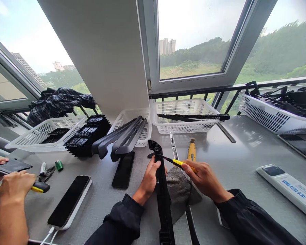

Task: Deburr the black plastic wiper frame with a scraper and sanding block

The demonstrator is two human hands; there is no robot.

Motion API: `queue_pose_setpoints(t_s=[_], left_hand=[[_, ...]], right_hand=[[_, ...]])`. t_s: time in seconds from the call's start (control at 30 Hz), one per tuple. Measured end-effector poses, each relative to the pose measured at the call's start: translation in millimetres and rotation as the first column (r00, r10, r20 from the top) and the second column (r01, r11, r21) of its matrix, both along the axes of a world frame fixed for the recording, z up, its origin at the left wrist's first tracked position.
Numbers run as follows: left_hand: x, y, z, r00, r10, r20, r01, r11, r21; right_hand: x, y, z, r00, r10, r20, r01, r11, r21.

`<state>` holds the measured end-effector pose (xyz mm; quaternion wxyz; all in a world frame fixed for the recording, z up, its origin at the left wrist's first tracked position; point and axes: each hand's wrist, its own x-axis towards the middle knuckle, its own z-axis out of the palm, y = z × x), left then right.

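Wiper arm (pixel 162 190) held; no readable writing.

White baskets (pixel 183 117) line the back of the grey tabletop (pixel 244 149). A phone (pixel 70 200) lies charging at the left. A white remote (pixel 290 187) rests at the right.

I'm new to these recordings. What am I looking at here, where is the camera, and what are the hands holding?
There is no machine: one camera sits on a person's head, looking down at their own two hands in dark sleeves. The left hand grips a long black plastic part. The right hand holds a yellow-handled tool against it. A grey cloth lies beneath on the grey table. Around it are white baskets of black parts, two phones and a remote control. At far left, a co-worker's hand holds another tool.
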<state>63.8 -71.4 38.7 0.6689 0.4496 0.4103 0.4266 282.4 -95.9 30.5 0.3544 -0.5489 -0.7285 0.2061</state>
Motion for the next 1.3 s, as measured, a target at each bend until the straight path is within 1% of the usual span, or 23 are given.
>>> queue_pose_setpoints(t_s=[0.2, 0.33, 0.43, 0.53, 0.63, 0.73, 0.8, 0.97, 1.1, 1.2, 1.3], left_hand=[[-0.3, -1.0, -0.7, 1.0, -0.016, -0.003, 0.016, 1.0, -0.014], [-0.6, -1.1, 0.2, 1.0, -0.022, 0.009, 0.022, 1.0, -0.019], [-0.6, -1.1, 0.7, 0.998, -0.061, 0.008, 0.061, 0.998, -0.032], [-2.0, -0.1, 2.1, 0.996, -0.094, -0.006, 0.094, 0.996, 0.001], [-5.5, 3.0, 3.8, 0.994, -0.106, 0.012, 0.106, 0.994, 0.033], [-10.5, 8.4, 3.7, 0.99, -0.134, 0.053, 0.134, 0.991, 0.008], [-14.1, 12.3, 2.4, 0.988, -0.144, 0.049, 0.145, 0.989, -0.024], [-19.0, 17.7, -2.5, 0.986, -0.161, -0.044, 0.157, 0.985, -0.074], [-18.3, 17.4, -5.7, 0.983, -0.178, -0.036, 0.175, 0.982, -0.073], [-18.0, 17.4, -6.6, 0.984, -0.178, -0.026, 0.176, 0.982, -0.068], [-18.3, 18.3, -6.5, 0.985, -0.169, -0.024, 0.168, 0.984, -0.053]], right_hand=[[0.9, 0.0, 0.4, 0.999, -0.032, 0.013, 0.032, 0.999, -0.001], [0.3, -0.8, 0.6, 1.0, -0.015, -0.023, 0.015, 1.0, 0.003], [-0.6, -0.1, 1.4, 0.999, -0.005, -0.04, 0.005, 1.0, 0.0], [-0.4, 1.1, 2.5, 0.999, -0.036, -0.028, 0.036, 0.999, 0.012], [0.4, 1.5, 3.9, 0.999, -0.029, -0.032, 0.03, 1.0, 0.009], [1.1, 1.3, 5.6, 0.998, -0.004, -0.066, 0.004, 1.0, 0.0], [1.7, 1.2, 6.6, 0.997, -0.003, -0.082, 0.004, 1.0, 0.006], [3.0, 1.7, 6.2, 0.995, -0.05, -0.084, 0.055, 0.997, 0.055], [3.2, 2.0, 4.2, 0.994, -0.084, -0.064, 0.088, 0.994, 0.06], [2.9, 1.8, 2.9, 0.997, -0.061, -0.046, 0.063, 0.997, 0.044], [2.0, 1.5, 1.8, 0.999, -0.002, -0.034, 0.003, 1.0, 0.017]])
